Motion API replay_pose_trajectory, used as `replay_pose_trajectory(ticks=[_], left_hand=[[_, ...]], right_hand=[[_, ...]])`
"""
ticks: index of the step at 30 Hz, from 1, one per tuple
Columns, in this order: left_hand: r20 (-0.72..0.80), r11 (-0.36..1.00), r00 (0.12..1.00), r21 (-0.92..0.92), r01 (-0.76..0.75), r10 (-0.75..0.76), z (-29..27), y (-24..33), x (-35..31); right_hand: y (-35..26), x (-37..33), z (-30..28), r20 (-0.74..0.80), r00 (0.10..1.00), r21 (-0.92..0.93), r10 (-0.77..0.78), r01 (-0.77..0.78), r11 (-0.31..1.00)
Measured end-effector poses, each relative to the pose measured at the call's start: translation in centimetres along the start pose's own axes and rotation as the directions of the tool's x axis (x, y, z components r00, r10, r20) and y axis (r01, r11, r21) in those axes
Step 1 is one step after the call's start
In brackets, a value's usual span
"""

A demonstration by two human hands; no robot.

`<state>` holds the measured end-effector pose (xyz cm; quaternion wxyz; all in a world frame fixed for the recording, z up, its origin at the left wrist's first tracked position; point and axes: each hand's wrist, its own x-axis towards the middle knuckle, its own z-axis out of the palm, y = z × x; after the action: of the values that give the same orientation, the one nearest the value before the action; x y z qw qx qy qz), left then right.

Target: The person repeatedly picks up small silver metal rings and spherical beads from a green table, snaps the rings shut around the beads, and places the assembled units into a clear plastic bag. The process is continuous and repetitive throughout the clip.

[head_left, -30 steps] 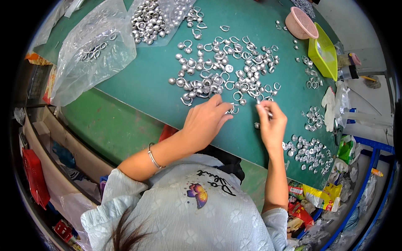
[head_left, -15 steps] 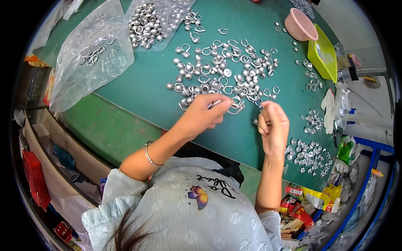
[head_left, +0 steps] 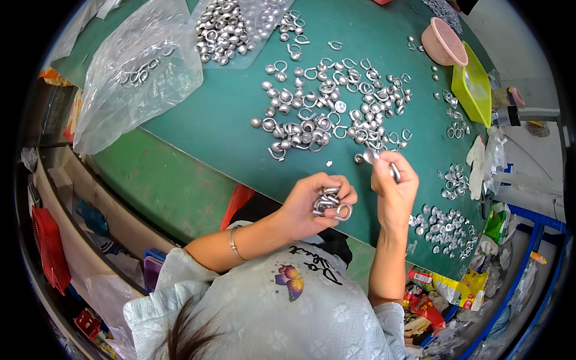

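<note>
My left hand (head_left: 303, 207) is closed around several silver metal rings (head_left: 327, 200), held palm up near the table's front edge. To its right, my right hand (head_left: 397, 189) pinches a shiny silver metal piece (head_left: 369, 156) at its fingertips; its exact shape cannot be made out. Another ring-like piece (head_left: 394, 173) shows between the fingers of that hand. Just beyond both hands, a loose spread of open metal rings and round silver caps (head_left: 375, 109) lies on the green table (head_left: 240, 144). A small pale bit (head_left: 329, 163) lies between the hands and the spread.
A see-through plastic bag (head_left: 114, 99) with a few rings lies at the left, beside a heap of caps (head_left: 222, 30). At the right are smaller piles of parts (head_left: 447, 225), a white glove (head_left: 476, 165), a green bin (head_left: 471, 84) and a pink basket (head_left: 443, 42).
My left hand has drawn back from the spread toward my body and turned up, showing rings in it. My right hand has moved slightly and now shows a metal piece at its fingertips.
</note>
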<state>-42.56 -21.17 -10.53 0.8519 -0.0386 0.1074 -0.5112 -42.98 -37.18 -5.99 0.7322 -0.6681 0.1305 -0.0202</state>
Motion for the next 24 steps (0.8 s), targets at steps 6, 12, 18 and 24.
replay_pose_trajectory(ticks=[6, 12, 18, 24], left_hand=[[-0.179, 0.986, 0.970, -0.016, -0.167, 0.162, 0.7, -1.7, 3.2], [-0.247, 0.988, 0.961, 0.120, -0.100, 0.127, 0.8, -1.8, 3.2], [-0.177, 0.996, 0.981, -0.012, -0.085, 0.082, 0.4, -2.5, 1.1], [-0.315, 0.990, 0.942, -0.041, -0.133, 0.114, 1.4, -2.3, 0.0]], right_hand=[[0.7, -2.1, 2.3, 0.155, 0.832, -0.559, -0.532, 0.518, 0.647], [1.6, -2.2, 2.0, 0.457, 0.632, -0.659, -0.626, 0.713, 0.239], [1.2, -2.6, 2.2, 0.438, 0.608, -0.638, -0.662, 0.730, 0.247], [0.4, -2.8, 2.2, 0.221, 0.572, -0.563, -0.790, 0.736, 0.376]])
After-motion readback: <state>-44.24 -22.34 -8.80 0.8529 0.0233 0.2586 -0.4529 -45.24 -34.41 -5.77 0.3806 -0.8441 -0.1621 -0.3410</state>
